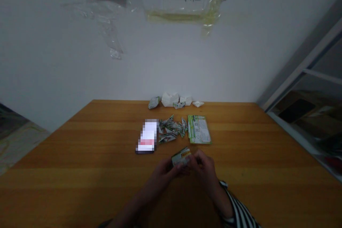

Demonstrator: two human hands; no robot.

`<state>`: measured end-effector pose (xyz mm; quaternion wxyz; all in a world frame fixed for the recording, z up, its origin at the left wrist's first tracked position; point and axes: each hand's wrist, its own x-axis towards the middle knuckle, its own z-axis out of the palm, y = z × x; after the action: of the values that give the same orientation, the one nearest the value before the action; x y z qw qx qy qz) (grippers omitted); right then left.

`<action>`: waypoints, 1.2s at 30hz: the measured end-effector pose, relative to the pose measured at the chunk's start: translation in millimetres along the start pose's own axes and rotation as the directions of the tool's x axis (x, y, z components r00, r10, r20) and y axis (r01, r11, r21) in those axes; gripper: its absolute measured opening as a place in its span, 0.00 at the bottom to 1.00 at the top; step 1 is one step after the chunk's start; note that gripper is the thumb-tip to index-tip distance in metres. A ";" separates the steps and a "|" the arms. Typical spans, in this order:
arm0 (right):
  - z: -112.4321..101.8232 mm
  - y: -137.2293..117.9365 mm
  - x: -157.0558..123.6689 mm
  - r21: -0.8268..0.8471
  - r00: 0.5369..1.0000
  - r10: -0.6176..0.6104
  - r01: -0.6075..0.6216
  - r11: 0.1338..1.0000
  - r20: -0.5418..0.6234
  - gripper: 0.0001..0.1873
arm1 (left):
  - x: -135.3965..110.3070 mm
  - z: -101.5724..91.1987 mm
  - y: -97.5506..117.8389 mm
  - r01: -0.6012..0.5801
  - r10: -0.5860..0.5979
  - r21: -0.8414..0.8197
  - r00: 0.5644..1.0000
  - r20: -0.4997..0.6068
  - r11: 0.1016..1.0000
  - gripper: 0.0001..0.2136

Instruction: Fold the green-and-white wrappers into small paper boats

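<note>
Phone (147, 136) on desk (88, 174); folded paper pile (171, 129) beside it, toward far edge, looks done. Left hand (166, 171) clamped on small folded leaflet (177, 159), front-edge side; right hand (205, 166) pinches its end, probably (dim). Flat leaflets (199, 130) right of pile: apparently unfolded.

I can see one small printed packet (181, 157), held between the left grip (166, 171) and the right grip (205, 165). Its upward face is mostly pale, with a yellow-orange patch bearing darker marks close to the right grip's fingertips; the lettering is too small for me to read. A darker, greenish edge shows along the top, like a second layer or fold, on the side away from both grips. It sits tilted, its end by the right grip higher, the left grip's thumb across its lower edge.
</note>
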<state>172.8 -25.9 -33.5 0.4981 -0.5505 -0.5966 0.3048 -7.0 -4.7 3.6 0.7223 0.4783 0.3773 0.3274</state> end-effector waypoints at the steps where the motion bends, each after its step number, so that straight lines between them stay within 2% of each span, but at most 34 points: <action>1: 0.2 -0.8 -0.3 -0.002 1.000 -0.001 0.001 1.000 -0.002 0.16 | -0.1 0.9 1.0 0.005 -0.005 0.001 1.000 -0.002 1.000 0.16; 8: 0.5 -3.7 -2.0 0.023 1.000 0.016 -0.016 1.000 -0.021 0.14 | 0.0 3.4 4.6 0.041 -0.041 0.003 0.999 0.024 0.999 0.19; 16: -0.4 -15.2 0.0 0.037 0.997 0.026 -0.024 0.999 -0.068 0.14 | -1.6 3.6 2.9 0.030 -0.026 0.093 0.999 -0.044 0.995 0.18; 18: -0.2 -15.4 0.9 0.081 0.997 0.044 -0.039 0.996 -0.065 0.15 | -2.6 2.5 2.1 0.030 -0.021 0.135 0.997 -0.074 0.990 0.18; 22: -0.5 -12.4 4.5 0.300 0.996 0.090 -0.092 0.949 0.023 0.19 | -5.7 0.7 2.5 0.046 -0.010 0.236 0.988 -0.152 0.971 0.19; 25: -3.4 -12.1 7.7 0.374 0.994 0.090 -0.108 0.921 0.067 0.20 | -6.9 1.7 5.5 0.044 -0.011 0.226 0.989 -0.147 0.973 0.20; 29: -10.8 -13.5 10.7 0.411 0.995 -0.014 -0.030 0.911 0.102 0.16 | -7.2 4.1 8.6 0.015 -0.008 0.094 0.998 -0.067 0.995 0.21; 31: -13.0 -13.0 11.2 0.406 0.995 -0.048 0.010 0.914 0.084 0.11 | -7.2 4.7 8.3 0.020 -0.017 0.062 0.998 -0.054 0.998 0.22; 33: -12.6 -11.9 11.0 0.397 0.999 -0.022 0.001 0.918 0.048 0.08 | -7.2 4.7 6.7 0.011 -0.003 0.088 0.996 -0.087 0.996 0.22; 36: -8.5 -10.6 10.6 0.445 0.997 0.063 -0.075 0.893 0.042 0.07 | -7.0 4.0 3.2 -0.036 0.073 0.202 0.982 -0.175 0.979 0.21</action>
<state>178.1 -19.5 -18.4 0.5919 -0.4385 -0.4977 0.4580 -7.4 -11.3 9.2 0.6245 0.5262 0.4588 0.3502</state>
